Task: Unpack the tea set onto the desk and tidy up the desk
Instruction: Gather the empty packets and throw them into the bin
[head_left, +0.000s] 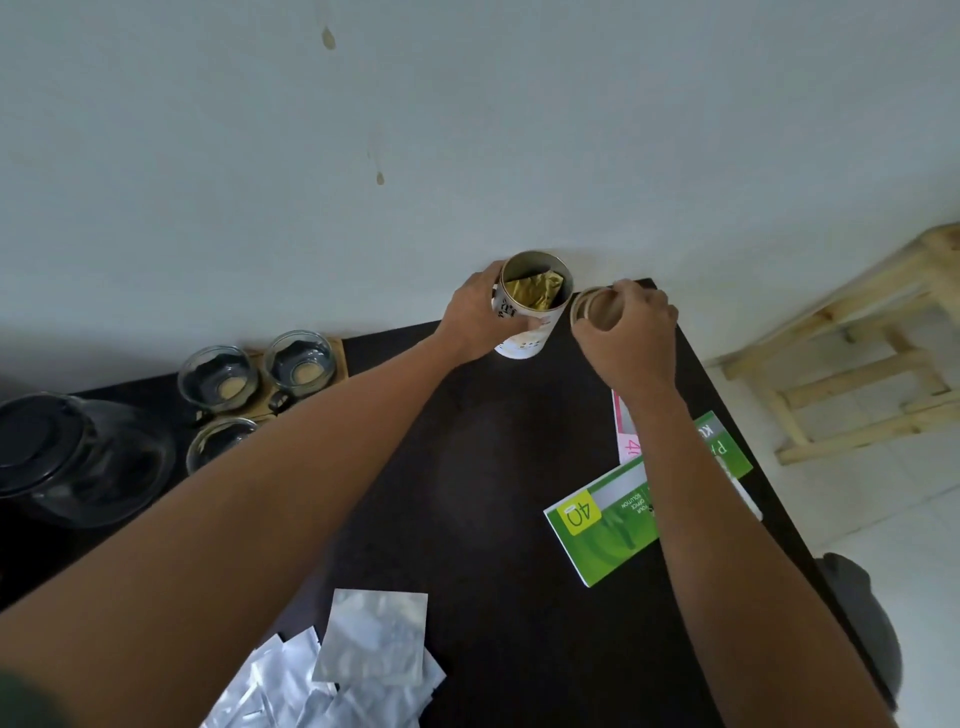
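Note:
A white tea canister (525, 332) stands open at the far edge of the dark desk (498, 467), with gold foil packets (535, 293) showing inside. My left hand (475, 317) is wrapped around its left side. My right hand (631, 338) holds the canister's round lid (592, 309) just to the right of the rim, tilted. Three glass cups (218, 384) sit on a wooden tray (335, 353) at the left, beside a dark glass teapot (67, 457).
Silver foil sachets (358, 654) lie in a heap at the near edge. A green booklet (613, 525) and a pink one (626, 431) lie at the right under my forearm. A wooden stool (857, 358) stands off the desk to the right. A wall rises behind.

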